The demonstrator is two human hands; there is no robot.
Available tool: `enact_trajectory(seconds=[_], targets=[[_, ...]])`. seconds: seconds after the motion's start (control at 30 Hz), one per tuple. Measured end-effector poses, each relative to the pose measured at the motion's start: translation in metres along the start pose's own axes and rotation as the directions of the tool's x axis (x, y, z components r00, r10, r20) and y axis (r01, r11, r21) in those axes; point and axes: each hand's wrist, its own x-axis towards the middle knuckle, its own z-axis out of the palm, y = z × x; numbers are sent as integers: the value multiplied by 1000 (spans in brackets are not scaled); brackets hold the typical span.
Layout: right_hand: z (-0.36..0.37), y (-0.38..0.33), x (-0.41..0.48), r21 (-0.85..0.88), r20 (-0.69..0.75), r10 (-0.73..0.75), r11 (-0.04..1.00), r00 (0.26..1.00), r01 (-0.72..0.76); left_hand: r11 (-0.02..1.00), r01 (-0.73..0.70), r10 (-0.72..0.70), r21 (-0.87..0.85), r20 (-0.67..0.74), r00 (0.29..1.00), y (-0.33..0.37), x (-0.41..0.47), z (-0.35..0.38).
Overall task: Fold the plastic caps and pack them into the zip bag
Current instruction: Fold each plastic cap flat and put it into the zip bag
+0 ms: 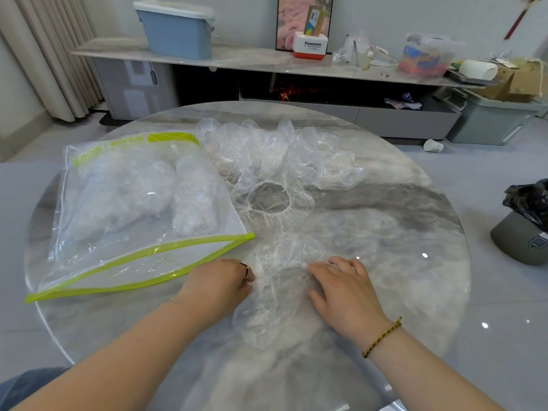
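A clear plastic cap [278, 286] lies on the round marble table [400, 232] near its front edge. My left hand [219, 284] holds the cap's left side with curled fingers. My right hand [344, 287] presses flat on its right side, fingers spread. A zip bag [142, 209] with a lime-green seal lies to the left, its mouth open toward me, with folded caps inside. A pile of loose caps [275, 155] sits behind, one with its elastic ring [268, 200] facing up.
A low cabinet [267, 63] runs along the back wall with a blue box [178, 31], a white Panasonic box [310, 46] and clutter. A bin with a black bag [527, 215] stands on the floor at right.
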Motion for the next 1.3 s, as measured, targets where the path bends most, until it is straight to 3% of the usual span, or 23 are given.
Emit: enact_trajectory(seconds=[0.1, 0.17, 0.27, 0.37, 0.43, 0.63, 0.73, 0.8, 0.87, 0.93, 0.97, 1.03, 1.07, 1.13, 1.23, 1.3], targets=[[2, 0, -2, -92, -42, 48, 994, 998, -51, 1000, -2, 1, 23, 26, 1000, 2, 0, 3], [5, 0, -2, -88, -256, 27, 995, 966, -51, 999, 0, -1, 54, 26, 1000, 5, -1, 5], [5, -10, -3, 6, -416, -199, 975, 887, 222, 997, 19, -20, 69, 11, 1000, 9, 0, 4], [6, -21, -9, -12, -314, -434, 891, 844, 454, 998, 23, -23, 57, -7, 1000, 9, 1, 7], [12, -20, -11, -28, -219, -475, 876, 852, 481, 999, 13, -12, 49, -17, 1000, 7, 1, 9], [14, -15, -9, 23, -145, -360, 930, 922, 367, 990, -79, 93, 121, -117, 989, 7, 2, 2], [15, -16, -7, 147, -125, -272, 946, 954, 289, 974, -225, 226, 33, -257, 940, 2, 1, 2], [14, -16, -6, 321, -51, -172, 930, 984, 180, 922, -387, 356, -19, -351, 866, -4, 1, 8], [10, -13, -4, 440, 3, -52, 897, 999, 46, 894, -444, 423, -61, -214, 881, 1, -2, 4], [7, -11, -4, 569, 62, 26, 820, 998, -56, 911, -405, 404, -72, -27, 914, 3, -4, -5], [6, -11, -4, 623, 74, 60, 777, 995, -93, 912, -410, 410, -2, -6, 912, 3, -4, -2], [4, -9, -2, 681, 87, 107, 720, 990, -137, 918, -390, 394, 72, -70, 916, 2, -2, 5], [3, -9, -1, 692, 104, 111, 706, 988, -152, 930, -365, 365, 37, -175, 914, 1, 0, 9], [2, -11, -1, 702, 123, 57, 701, 991, -128, 955, -280, 249, -95, -253, 935, 0, 2, 13], [-6, -14, -2, 657, 212, -36, 745, 977, -115, 914, -42, -20, -403, -146, 989, 2, 3, 15], [-9, -14, -2, 586, 283, -83, 804, 955, -104, 825, 21, -89, -564, -92, 992, 0, 4, 17]])
